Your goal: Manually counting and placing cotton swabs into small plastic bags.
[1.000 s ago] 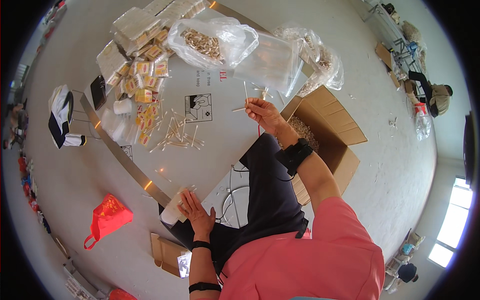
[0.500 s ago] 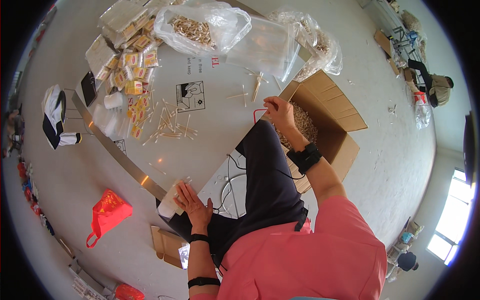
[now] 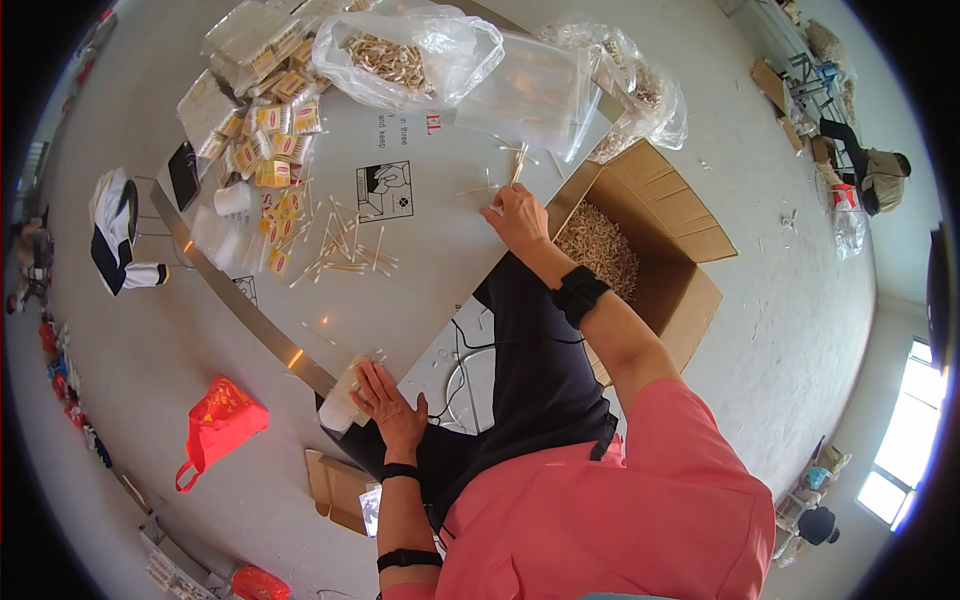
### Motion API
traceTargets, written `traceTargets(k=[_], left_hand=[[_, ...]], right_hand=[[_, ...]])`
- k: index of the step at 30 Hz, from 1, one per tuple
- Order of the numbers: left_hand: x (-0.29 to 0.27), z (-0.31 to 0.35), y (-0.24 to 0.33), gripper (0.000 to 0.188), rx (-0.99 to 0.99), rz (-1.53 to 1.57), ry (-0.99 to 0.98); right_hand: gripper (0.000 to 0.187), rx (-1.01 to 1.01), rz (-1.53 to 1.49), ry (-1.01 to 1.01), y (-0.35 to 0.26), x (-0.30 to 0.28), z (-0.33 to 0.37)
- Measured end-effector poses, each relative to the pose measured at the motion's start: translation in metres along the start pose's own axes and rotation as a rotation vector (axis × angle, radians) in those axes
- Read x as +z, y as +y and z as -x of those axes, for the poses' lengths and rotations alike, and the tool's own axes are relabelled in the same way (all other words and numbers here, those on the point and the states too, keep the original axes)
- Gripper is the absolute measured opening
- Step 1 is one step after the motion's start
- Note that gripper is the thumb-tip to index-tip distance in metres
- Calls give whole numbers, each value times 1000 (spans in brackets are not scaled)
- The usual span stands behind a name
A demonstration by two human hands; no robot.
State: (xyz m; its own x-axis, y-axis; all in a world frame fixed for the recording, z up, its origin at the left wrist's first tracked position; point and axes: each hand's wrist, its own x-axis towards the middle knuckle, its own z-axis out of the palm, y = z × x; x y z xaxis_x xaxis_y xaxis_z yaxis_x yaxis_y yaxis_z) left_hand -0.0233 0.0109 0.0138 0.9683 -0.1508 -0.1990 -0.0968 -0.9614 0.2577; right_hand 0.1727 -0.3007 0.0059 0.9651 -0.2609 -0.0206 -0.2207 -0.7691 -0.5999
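Note:
My left hand (image 3: 392, 408) lies with its fingers stretched out over a whitish see-through pack (image 3: 343, 400) at the near corner of the table. A few white swab tips stick out by the fingertips. My right hand (image 3: 520, 216) is over the table's right edge, fingers curled together; what they hold, if anything, is hidden. Just beyond it lies a small bunch of cotton swabs (image 3: 519, 162). Further left is a loose scatter of cotton swabs (image 3: 345, 250). Beside my right forearm an open cardboard box (image 3: 690, 290) holds a heap of cotton swabs (image 3: 598, 245).
At the far left are piled yellow-labelled packs (image 3: 272, 120), with a black phone (image 3: 183, 176) beside them. A clear bag of swabs (image 3: 470, 50) and flat plastic bags (image 3: 520, 95) lie at the back. A red bag (image 3: 222, 425) is on the floor; people sit further off.
My right hand has moved left, from above the box's edge to the tabletop by the small bunch of swabs. My left hand stays on the pack. The view has shifted slightly.

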Motion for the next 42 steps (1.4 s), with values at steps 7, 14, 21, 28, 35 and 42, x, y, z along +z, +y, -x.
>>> traceTargets(k=[7,14,21,28,35,42], left_hand=[[4,-3,1,97,-14,-16,-32],[-2,-3,3,99,-54,39,-46],[-1,0,-1,95,-30,102,10],[2,25,-4,91,-18,217,48],[-14,30,-12,80,-33,304,114],[-8,49,-37,53,161,229,174]], right_hand=[[13,-153,-40,-178,-21,8,31],[7,-559,-363,-547,-93,82,99],[9,-585,-485,-414,-101,99,106],[12,-297,-399,-388,-98,79,134],[12,-367,-394,-336,-113,95,148],[10,-575,-327,-418,-116,94,154]])
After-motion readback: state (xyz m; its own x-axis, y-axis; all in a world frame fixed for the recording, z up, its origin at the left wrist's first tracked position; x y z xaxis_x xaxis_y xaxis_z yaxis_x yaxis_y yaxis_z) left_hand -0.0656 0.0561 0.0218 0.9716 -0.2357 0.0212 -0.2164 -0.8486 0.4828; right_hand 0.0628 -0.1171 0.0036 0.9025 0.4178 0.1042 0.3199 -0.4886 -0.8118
